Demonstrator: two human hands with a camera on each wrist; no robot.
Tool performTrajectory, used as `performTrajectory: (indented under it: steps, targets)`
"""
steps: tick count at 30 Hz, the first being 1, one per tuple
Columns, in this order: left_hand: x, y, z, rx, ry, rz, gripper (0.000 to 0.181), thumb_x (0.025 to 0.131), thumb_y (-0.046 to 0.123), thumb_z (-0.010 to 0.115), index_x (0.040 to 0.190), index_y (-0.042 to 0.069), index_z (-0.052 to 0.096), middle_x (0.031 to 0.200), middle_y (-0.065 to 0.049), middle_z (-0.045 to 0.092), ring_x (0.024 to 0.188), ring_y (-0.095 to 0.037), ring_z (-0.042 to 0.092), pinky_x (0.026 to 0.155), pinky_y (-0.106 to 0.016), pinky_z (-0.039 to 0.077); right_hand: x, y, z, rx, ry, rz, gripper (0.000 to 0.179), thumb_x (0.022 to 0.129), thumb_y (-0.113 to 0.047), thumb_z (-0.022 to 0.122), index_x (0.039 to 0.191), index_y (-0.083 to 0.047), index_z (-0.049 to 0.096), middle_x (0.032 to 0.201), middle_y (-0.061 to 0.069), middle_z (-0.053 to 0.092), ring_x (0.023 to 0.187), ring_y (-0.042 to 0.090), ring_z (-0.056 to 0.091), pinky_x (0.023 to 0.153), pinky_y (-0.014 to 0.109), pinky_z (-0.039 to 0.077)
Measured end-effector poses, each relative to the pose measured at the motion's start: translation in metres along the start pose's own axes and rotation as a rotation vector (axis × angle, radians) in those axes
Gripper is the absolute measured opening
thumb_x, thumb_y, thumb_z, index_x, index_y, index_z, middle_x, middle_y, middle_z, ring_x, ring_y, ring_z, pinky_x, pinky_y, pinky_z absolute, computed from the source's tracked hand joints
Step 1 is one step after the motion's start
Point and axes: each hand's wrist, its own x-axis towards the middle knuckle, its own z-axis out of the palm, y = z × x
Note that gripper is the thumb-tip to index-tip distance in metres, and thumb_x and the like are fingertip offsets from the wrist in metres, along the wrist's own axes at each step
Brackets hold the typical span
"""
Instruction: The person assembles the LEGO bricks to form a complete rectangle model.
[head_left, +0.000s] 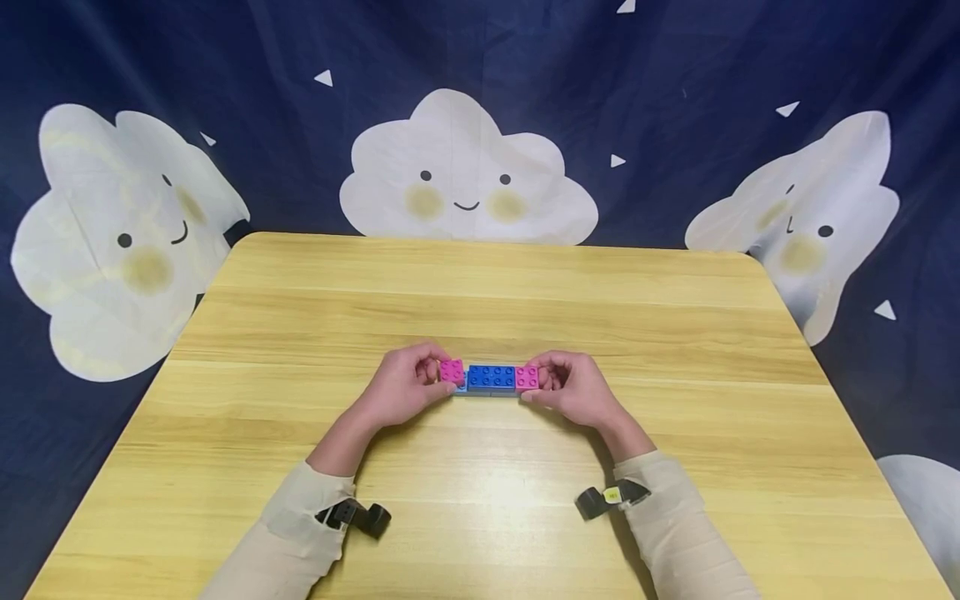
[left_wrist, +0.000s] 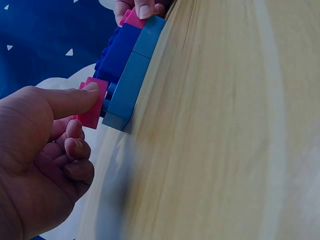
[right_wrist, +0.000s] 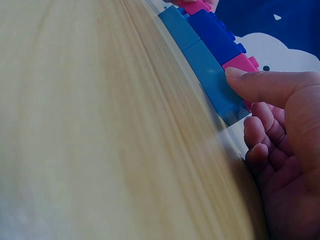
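A low row of toy building bricks lies across the table's middle. Two light blue bricks (left_wrist: 127, 87) form the bottom layer, end to end, and a dark blue brick (head_left: 491, 377) sits on top of them. My left hand (head_left: 401, 383) pinches a pink brick (left_wrist: 92, 102) at the left end; it stands slightly off the light blue studs, with a gap showing beneath. At the other end my right hand (head_left: 581, 387) holds a second pink brick (head_left: 527, 377), which sits against the dark blue one. The right thumb (right_wrist: 237, 75) lies on its near side.
The wooden table (head_left: 480, 292) has rounded far corners. Behind it hangs a dark blue curtain (head_left: 285, 50) printed with white clouds (head_left: 465, 150). A small black camera is strapped to each wrist, over beige sleeves (head_left: 682, 517).
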Motion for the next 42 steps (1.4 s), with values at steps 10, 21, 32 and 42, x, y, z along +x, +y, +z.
performTrajectory:
  steps: [10, 21, 32, 42]
  targets:
    - [0.001, 0.001, 0.003, -0.001, -0.021, 0.019, 0.030, 0.081, 0.007, 0.083, 0.106, 0.005, 0.068, 0.076, -0.001, 0.055, 0.062, -0.015, 0.045, 0.057, -0.026, 0.037, 0.000, 0.000, -0.001, 0.005, -0.007, 0.002, 0.033, 0.074, 0.007, 0.084, 0.103, 0.008, 0.069, 0.076, 0.014, 0.058, 0.064, 0.019, 0.049, 0.055, 0.020, 0.039]
    - [0.002, -0.005, 0.007, -0.006, 0.006, 0.029, 0.027, 0.082, 0.010, 0.084, 0.105, 0.007, 0.070, 0.074, 0.000, 0.055, 0.062, -0.016, 0.045, 0.058, -0.027, 0.037, -0.001, -0.003, 0.000, 0.009, -0.003, -0.017, 0.031, 0.074, 0.008, 0.084, 0.101, 0.008, 0.069, 0.075, 0.017, 0.058, 0.064, 0.021, 0.049, 0.055, 0.020, 0.038]
    - [0.004, -0.003, 0.013, 0.003, 0.044, 0.051, 0.025, 0.080, 0.006, 0.084, 0.101, 0.004, 0.072, 0.071, 0.000, 0.054, 0.060, -0.015, 0.045, 0.056, -0.027, 0.037, -0.001, -0.001, -0.001, 0.005, 0.004, -0.014, 0.031, 0.074, 0.006, 0.084, 0.101, 0.008, 0.070, 0.075, 0.015, 0.057, 0.064, 0.019, 0.048, 0.055, 0.021, 0.038]
    - [0.006, 0.000, 0.016, 0.070, 0.080, 0.047, 0.025, 0.078, 0.006, 0.085, 0.100, 0.004, 0.073, 0.075, 0.000, 0.055, 0.065, -0.017, 0.047, 0.058, -0.030, 0.040, 0.000, -0.001, -0.002, 0.012, -0.004, -0.036, 0.030, 0.073, 0.008, 0.084, 0.099, 0.007, 0.070, 0.074, 0.016, 0.057, 0.063, 0.021, 0.047, 0.054, 0.020, 0.037]
